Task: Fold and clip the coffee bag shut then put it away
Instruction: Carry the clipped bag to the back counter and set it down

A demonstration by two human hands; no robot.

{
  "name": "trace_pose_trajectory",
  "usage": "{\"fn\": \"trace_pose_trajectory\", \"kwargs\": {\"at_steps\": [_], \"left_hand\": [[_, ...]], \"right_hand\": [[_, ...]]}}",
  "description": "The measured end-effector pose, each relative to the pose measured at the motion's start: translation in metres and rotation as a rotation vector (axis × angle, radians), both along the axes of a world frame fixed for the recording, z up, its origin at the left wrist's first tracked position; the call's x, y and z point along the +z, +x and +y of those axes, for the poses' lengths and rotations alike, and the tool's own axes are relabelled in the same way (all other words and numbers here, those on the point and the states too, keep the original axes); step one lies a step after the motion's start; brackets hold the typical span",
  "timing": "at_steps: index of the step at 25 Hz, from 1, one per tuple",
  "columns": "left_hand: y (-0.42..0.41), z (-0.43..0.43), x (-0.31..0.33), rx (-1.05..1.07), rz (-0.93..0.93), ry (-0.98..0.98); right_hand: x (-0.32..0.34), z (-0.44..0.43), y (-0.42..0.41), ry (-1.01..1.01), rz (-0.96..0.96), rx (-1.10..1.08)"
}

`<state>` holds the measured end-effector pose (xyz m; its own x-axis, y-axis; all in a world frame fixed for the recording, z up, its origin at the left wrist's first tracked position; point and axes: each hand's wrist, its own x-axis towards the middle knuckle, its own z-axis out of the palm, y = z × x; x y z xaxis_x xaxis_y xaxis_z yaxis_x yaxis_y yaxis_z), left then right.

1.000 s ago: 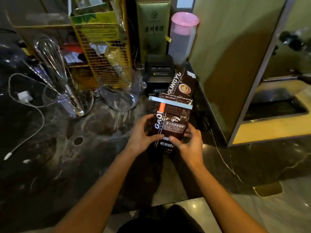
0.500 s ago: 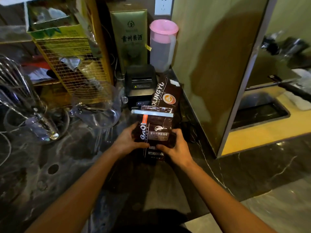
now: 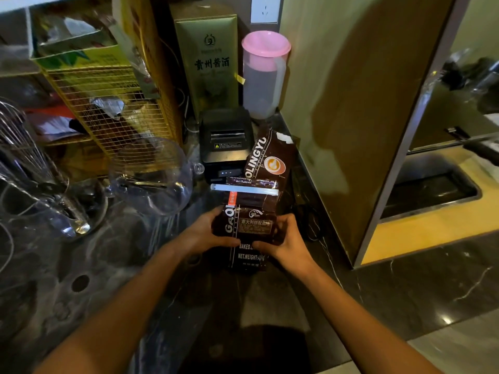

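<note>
A dark brown coffee bag [image 3: 251,225] with white lettering stands upright on the black marble counter [image 3: 270,298]. Its top is folded over and a pale blue clip bar [image 3: 244,189] runs across the fold. My left hand [image 3: 208,233] grips the bag's left side and my right hand [image 3: 286,241] grips its right side, thumbs on the front. A second brown coffee bag [image 3: 270,157] leans right behind it, against the gold wall panel.
A black receipt printer [image 3: 225,141] stands behind the bags, with a pink-lidded jug [image 3: 263,76] and a green box [image 3: 209,58] further back. A clear glass pitcher [image 3: 154,176], whisks [image 3: 24,152] and a yellow wire rack [image 3: 108,109] crowd the left. A gold panel [image 3: 351,117] walls the right.
Both hands have kept their hold on the clipped bag while it moved slightly toward the back bag; the camera has shifted left and closer.
</note>
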<state>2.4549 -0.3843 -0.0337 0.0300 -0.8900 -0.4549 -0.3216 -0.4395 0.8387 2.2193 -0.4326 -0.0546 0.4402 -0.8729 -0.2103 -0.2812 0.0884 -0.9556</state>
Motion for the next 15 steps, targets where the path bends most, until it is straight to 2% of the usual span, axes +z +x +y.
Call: {"fn": "trace_pose_trajectory", "kwargs": {"at_steps": [6, 15], "left_hand": [[-0.007, 0.028, -0.006, 0.012, -0.132, -0.176], [-0.018, 0.022, -0.005, 0.117, -0.234, -0.263]], "right_hand": [[-0.003, -0.004, 0.001, -0.049, 0.044, 0.071], [0.004, -0.046, 0.012, -0.104, 0.080, 0.239]]}}
